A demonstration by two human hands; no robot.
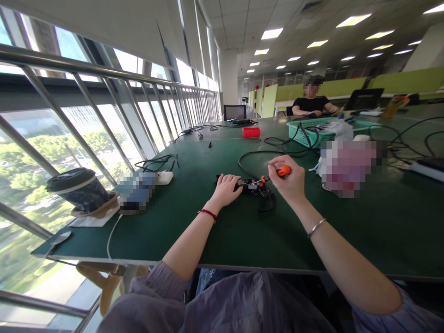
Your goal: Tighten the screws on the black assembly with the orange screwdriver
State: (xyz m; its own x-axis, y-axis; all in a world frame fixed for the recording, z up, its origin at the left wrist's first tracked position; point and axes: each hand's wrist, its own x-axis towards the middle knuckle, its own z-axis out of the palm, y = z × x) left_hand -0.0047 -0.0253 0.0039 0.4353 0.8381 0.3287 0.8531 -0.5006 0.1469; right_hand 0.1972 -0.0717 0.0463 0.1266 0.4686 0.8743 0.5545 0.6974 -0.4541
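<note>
The right hand's (289, 181) grip was closed round an orange screwdriver (283, 171) — its shaft slanting to a black device (249, 187) on the green surface (187, 203). The left hand (225, 188) lay over the device's left end — how tight its grip was, I couldn't tell.

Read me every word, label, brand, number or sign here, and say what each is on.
No text is readable.
Orange-handled screwdriver, black device: any markings are too small to read.
Lidded takeaway cup: no lettering legible.
Pinkish item: pixelated, unreadable.
</note>
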